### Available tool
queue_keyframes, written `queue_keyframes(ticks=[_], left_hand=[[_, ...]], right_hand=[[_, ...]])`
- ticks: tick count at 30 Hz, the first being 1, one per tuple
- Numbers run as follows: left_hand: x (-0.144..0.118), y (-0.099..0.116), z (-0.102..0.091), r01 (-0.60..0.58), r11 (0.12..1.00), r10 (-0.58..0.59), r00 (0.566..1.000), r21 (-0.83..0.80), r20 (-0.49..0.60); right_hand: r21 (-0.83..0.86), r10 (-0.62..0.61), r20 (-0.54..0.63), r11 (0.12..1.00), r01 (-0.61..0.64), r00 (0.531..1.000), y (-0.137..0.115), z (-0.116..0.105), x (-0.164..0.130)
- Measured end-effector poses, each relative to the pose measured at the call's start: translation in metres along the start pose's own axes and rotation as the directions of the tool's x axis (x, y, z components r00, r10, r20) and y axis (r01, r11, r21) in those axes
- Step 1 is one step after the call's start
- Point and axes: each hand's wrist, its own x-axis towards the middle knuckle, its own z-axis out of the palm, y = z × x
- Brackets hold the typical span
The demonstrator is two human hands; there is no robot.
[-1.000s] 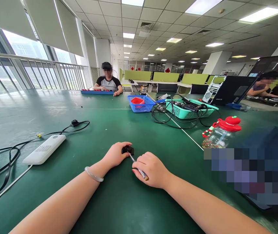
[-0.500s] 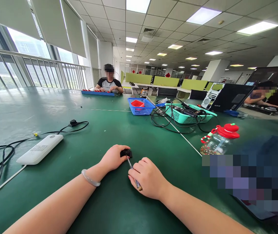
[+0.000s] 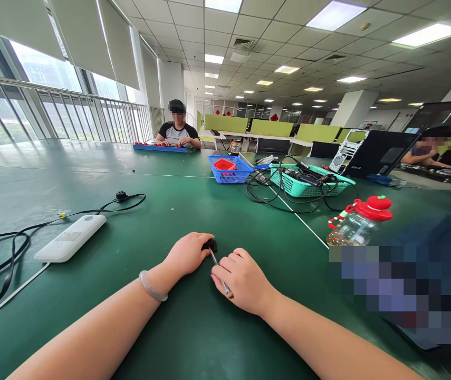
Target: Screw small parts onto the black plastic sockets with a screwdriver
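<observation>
One small black part lies on the green table, with one thin screwdriver set against it; beyond them stand two mesh baskets, one blue basket and one teal basket, plus one clear jar with a red lid and one white power bank with black cables running from it. Two other people sit at the far sides of the table. The black part is tiny, dark and blocky, resting flat on the table, nearer to the person than the blue basket and well apart from it; its finer detail is too small to make out. The left hand, with a pale bangle on its wrist, is curled narrowly with its fingertips pinching the part against the table. The right hand sits just beside the part, closed in a loose fist around the screwdriver, whose metal shaft slants up to touch the part while the brownish handle end pokes out beneath the fingers. The power bank lies well to the left of the part, and the jar well to its right.
</observation>
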Motion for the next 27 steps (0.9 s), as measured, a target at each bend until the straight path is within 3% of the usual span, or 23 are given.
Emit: queue_keyframes(ticks=[7, 13, 27], left_hand=[[0.001, -0.005, 0.001, -0.059, 0.994, 0.063, 0.998, -0.093, 0.032], [0.002, -0.008, 0.003, -0.017, 0.987, 0.021, 0.999, -0.161, 0.026], [0.002, -0.008, 0.004, 0.052, 0.969, -0.051, 0.999, -0.242, 0.009]], right_hand=[[0.021, -0.004, -0.08, 1.0, 0.006, 0.997, 0.006, -0.005, -0.001], [0.013, -0.048, -0.107, 0.999, 0.05, 0.993, 0.006, -0.002, -0.002], [0.067, -0.005, -0.165, 0.998, 0.017, 0.986, 0.014, -0.004, -0.003]])
